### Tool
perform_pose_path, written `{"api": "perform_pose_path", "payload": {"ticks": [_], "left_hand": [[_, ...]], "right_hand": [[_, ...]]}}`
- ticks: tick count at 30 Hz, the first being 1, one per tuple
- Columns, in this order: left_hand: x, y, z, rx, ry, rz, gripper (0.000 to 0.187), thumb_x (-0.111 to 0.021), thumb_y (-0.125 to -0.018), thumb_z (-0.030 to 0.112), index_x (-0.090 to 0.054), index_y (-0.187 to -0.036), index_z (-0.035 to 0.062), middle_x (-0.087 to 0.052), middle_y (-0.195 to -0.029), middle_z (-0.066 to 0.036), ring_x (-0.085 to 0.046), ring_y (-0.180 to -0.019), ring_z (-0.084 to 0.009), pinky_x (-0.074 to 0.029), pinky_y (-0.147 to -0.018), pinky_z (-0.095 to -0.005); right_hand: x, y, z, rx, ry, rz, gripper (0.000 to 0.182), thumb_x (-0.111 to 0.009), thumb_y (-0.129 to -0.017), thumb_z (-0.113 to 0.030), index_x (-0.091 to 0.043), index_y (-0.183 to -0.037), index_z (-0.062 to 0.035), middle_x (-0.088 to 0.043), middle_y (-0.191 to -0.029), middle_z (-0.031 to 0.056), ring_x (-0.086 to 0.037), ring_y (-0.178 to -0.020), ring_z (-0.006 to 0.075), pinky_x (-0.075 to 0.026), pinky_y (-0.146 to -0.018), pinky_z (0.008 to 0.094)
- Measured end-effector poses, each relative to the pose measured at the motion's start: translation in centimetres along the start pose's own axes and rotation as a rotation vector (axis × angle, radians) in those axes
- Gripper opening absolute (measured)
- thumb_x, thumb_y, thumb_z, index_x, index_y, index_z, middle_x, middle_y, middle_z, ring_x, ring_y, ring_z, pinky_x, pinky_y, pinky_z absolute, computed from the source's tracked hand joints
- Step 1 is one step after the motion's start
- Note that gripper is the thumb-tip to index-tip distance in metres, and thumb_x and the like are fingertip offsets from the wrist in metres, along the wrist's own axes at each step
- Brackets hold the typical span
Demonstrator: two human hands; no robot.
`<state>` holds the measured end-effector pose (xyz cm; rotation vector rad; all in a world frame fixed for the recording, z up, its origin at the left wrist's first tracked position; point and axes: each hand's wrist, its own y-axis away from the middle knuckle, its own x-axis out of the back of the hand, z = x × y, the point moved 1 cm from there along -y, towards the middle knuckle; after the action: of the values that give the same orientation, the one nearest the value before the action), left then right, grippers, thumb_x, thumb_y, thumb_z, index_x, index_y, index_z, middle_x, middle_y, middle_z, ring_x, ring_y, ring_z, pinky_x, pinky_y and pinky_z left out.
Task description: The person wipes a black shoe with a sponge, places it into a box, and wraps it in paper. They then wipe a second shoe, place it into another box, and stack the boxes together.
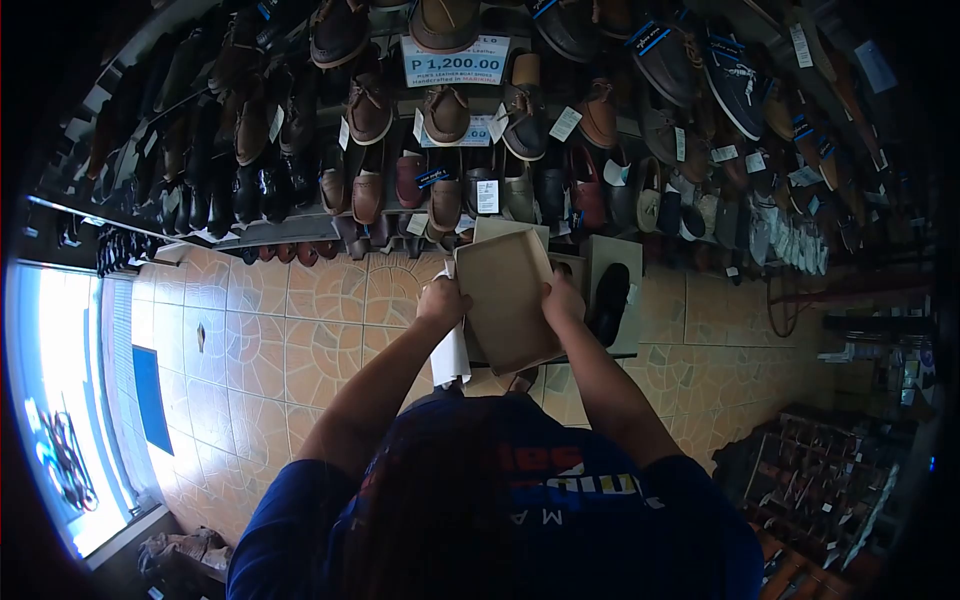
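Hands mid-frame: I see left hand clenched on white paper and box lid, right hand grasping its other edge; next move needs steady alignment.

**Browns, Blues and Patterned Tile**

The shoebox is plain tan cardboard, with white paper hanging beside it. The floor tiles are orange-beige with curved swirl patterns. The shoes on the shelves run brown, tan, black and maroon, with navy ones at right. The price sign is white with blue lettering. The shirt is dark blue with red and white print.
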<state>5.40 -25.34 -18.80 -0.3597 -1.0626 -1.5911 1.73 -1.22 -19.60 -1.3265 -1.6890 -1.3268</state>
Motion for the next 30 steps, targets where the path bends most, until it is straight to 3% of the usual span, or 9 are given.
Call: {"api": "perform_pose_path", "payload": {"ticks": [5, 7, 10, 13, 14, 19, 22, 26, 30], "left_hand": [[3.5, 1.1, 0.2, 0.009, 0.147, 0.038, 0.035, -0.064, -0.076, 0.031, -0.068, -0.088, -0.0011, -0.064, -0.088, -0.021, -0.063, -0.086, -0.0361, -0.05, -0.075, -0.042], [5.4, 2.2, -1.7, -0.16, 0.174, 0.265, 0.027, -0.066, -0.077, 0.022, -0.068, -0.095, 0.0018, -0.064, -0.083, -0.016, -0.064, -0.077, -0.0258, -0.05, -0.069, -0.0357], [10.0, 5.1, -2.3, -0.154, 0.549, 0.257, 0.022, -0.064, -0.081, 0.011, -0.067, -0.101, 0.0043, -0.062, -0.075, -0.006, -0.059, -0.069, -0.0139, -0.047, -0.065, -0.0281], [11.7, 6.5, -4.0, -0.229, 1.025, 0.16, 0.024, -0.056, -0.086, 0.0, -0.063, -0.109, 0.0035, -0.06, -0.086, -0.001, -0.055, -0.079, -0.0062, -0.044, -0.072, -0.0206], [12.0, 6.9, -4.1, -0.221, 1.164, 0.146, 0.025, -0.056, -0.087, -0.001, -0.062, -0.11, 0.0032, -0.06, -0.088, -0.002, -0.055, -0.081, -0.0067, -0.044, -0.074, -0.0205], [12.5, 8.1, -4.2, -0.179, 1.547, 0.09, 0.028, -0.053, -0.088, -0.004, -0.058, -0.114, 0.002, -0.061, -0.091, -0.002, -0.058, -0.085, -0.009, -0.047, -0.079, -0.0213], [11.9, 7.8, -4.9, -0.208, 1.449, 0.136, 0.03, -0.055, -0.086, -0.004, -0.057, -0.116, 0.0012, -0.061, -0.091, -0.002, -0.058, -0.084, -0.0079, -0.046, -0.078, -0.0208], [13.4, 9.1, -2.7, -0.21, 1.175, 0.438, 0.042, -0.06, -0.082, -0.002, -0.053, -0.123, 0.0005, -0.053, -0.077, 0.003, -0.05, -0.072, -0.0033, -0.04, -0.072, -0.0163], [15.2, 10.8, -1.0, -0.301, 0.913, 0.585, 0.041, -0.063, -0.081, 0.001, -0.055, -0.122, 0.0023, -0.053, -0.075, 0.004, -0.051, -0.073, -0.0056, -0.041, -0.074, -0.0196]], "right_hand": [[1.6, 3.3, -3.9, 0.316, 0.059, 0.36, 0.066, -0.066, -0.077, -0.015, -0.035, -0.134, -0.0075, -0.05, -0.119, 0.0197, -0.054, -0.103, 0.0363, -0.046, -0.087, 0.0431], [3.4, 4.3, -5.5, 0.487, -0.085, 0.481, 0.07, -0.068, -0.074, -0.013, -0.034, -0.134, -0.0054, -0.05, -0.118, 0.0201, -0.053, -0.105, 0.0368, -0.045, -0.088, 0.0421], [2.6, 5.3, -6.1, 0.581, -0.358, 0.165, 0.065, -0.067, -0.078, -0.013, -0.035, -0.134, -0.0021, -0.051, -0.119, 0.018, -0.051, -0.111, 0.0318, -0.042, -0.092, 0.0395], [2.0, 6.0, -8.9, 0.15, -1.216, -0.423, 0.054, -0.062, -0.085, -0.016, -0.038, -0.131, 0.0002, -0.052, -0.119, 0.0138, -0.05, -0.113, 0.0246, -0.039, -0.096, 0.0362], [2.8, 7.0, -10.0, 0.009, -1.304, -0.448, 0.046, -0.057, -0.09, -0.02, -0.042, -0.129, -0.0003, -0.052, -0.121, 0.0118, -0.05, -0.111, 0.0202, -0.037, -0.097, 0.0328], [2.4, 5.4, -11.9, 0.156, -1.46, -0.512, 0.045, -0.058, -0.09, -0.022, -0.045, -0.127, -0.0001, -0.055, -0.118, 0.0129, -0.053, -0.106, 0.0185, -0.04, -0.093, 0.0309], [1.4, 4.5, -11.2, 0.155, -1.425, -0.489, 0.036, -0.057, -0.091, -0.021, -0.051, -0.12, -0.0008, -0.059, -0.111, 0.0094, -0.056, -0.1, 0.0156, -0.042, -0.091, 0.0299], [2.9, 5.1, -11.4, 0.19, -1.274, -0.4, 0.023, -0.056, -0.092, -0.018, -0.06, -0.107, -0.0009, -0.065, -0.098, 0.0047, -0.059, -0.09, 0.0108, -0.044, -0.084, 0.0255], [2.5, 3.9, -10.0, 0.223, -1.076, -0.342, 0.022, -0.058, -0.09, -0.02, -0.062, -0.099, -0.0001, -0.065, -0.089, 0.0057, -0.059, -0.08, 0.0115, -0.046, -0.074, 0.027]]}}
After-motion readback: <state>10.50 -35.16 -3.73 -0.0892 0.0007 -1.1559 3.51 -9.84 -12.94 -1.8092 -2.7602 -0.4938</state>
